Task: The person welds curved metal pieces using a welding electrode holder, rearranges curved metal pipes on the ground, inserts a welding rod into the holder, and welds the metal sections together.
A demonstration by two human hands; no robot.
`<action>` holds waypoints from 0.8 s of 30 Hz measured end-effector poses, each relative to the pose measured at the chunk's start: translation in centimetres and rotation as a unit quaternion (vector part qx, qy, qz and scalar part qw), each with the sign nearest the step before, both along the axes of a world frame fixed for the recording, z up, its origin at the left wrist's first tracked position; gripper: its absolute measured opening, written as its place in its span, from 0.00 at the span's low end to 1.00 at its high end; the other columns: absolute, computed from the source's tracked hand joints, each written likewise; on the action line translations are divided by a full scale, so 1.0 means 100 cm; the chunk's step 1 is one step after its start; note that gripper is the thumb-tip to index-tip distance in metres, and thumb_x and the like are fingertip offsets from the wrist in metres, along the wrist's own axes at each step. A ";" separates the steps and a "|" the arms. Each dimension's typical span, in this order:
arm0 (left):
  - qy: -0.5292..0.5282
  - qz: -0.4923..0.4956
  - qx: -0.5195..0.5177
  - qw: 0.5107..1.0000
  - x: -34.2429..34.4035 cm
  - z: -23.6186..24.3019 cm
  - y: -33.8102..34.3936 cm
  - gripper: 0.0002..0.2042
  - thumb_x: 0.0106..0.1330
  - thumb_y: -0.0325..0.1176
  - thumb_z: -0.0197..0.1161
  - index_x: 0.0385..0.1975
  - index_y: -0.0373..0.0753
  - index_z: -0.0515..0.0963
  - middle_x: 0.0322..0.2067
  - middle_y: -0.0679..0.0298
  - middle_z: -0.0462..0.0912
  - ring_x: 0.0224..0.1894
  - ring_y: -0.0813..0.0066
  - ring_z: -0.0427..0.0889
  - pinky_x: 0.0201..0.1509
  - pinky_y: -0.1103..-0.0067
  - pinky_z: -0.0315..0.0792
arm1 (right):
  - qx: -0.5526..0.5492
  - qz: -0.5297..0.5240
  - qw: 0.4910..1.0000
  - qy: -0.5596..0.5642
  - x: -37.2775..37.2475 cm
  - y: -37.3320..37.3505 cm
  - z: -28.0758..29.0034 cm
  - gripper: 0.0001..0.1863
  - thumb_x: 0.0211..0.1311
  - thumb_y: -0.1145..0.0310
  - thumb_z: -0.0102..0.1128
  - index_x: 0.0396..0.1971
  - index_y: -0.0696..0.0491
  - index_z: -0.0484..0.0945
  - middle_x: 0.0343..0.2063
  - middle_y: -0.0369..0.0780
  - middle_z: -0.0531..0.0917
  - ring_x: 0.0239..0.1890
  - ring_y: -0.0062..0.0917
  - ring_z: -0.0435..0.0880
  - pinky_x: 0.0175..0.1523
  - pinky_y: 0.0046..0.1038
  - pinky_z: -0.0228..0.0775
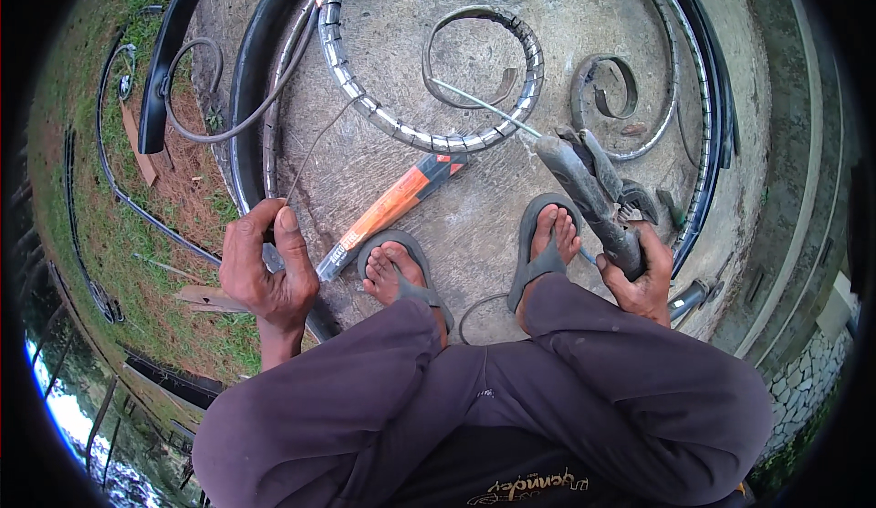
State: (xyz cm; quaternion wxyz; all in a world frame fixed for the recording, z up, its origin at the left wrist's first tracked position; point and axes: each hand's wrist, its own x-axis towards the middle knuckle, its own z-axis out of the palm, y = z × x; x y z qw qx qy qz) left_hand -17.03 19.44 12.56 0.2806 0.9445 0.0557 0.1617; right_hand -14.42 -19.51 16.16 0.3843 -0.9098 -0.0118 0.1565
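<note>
My right hand (644,275) is wrapped round the grip of a worn black welding electrode holder (584,189), which points up and to the left. A thin pale green welding electrode (484,105) runs from its jaws across the ring coil. On the left, my left hand (271,266) is closed, thumb and forefinger pinching a thin dark wire (313,146). That wire rises to the rim of a big silver metal ring (342,75) with evenly spaced notches. Between my hands lies an orange packet (392,202) in clear plastic, its far end close to the ring.
A smaller coiled strip (529,43) sits at the ring's right, and another curled strip (628,75) lies farther right. Black curved tubing (245,98) bends along the left edge of the concrete (438,262). Grass (68,198) borders it. My sandalled feet (547,243) stand near the packet.
</note>
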 end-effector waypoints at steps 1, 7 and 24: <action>0.001 -0.004 0.001 1.000 0.000 -0.001 -0.002 0.06 0.71 0.27 0.62 0.38 0.30 0.81 0.30 0.59 0.84 0.29 0.74 0.80 0.36 0.79 0.73 | 0.001 -0.004 1.000 0.001 0.001 0.000 -0.002 0.18 0.46 0.77 0.68 0.41 0.61 0.79 0.26 0.42 0.84 0.27 0.24 0.85 0.35 0.26 0.74; -0.022 -0.016 0.063 0.998 0.004 0.010 -0.012 0.03 0.64 0.21 0.65 0.36 0.31 0.81 0.29 0.60 0.84 0.25 0.67 0.76 0.30 0.74 0.67 | 0.057 0.014 0.998 0.018 0.010 0.006 -0.023 0.16 0.46 0.78 0.66 0.39 0.61 0.79 0.25 0.43 0.84 0.27 0.23 0.86 0.33 0.24 0.74; -0.015 -0.035 0.171 0.985 0.022 0.021 -0.042 0.05 0.59 0.20 0.66 0.33 0.30 0.83 0.16 0.67 0.73 0.18 0.72 0.71 0.28 0.75 0.62 | 0.117 0.075 0.990 0.038 0.032 0.013 -0.060 0.15 0.46 0.81 0.62 0.38 0.60 0.78 0.23 0.45 0.85 0.25 0.30 0.88 0.31 0.28 0.76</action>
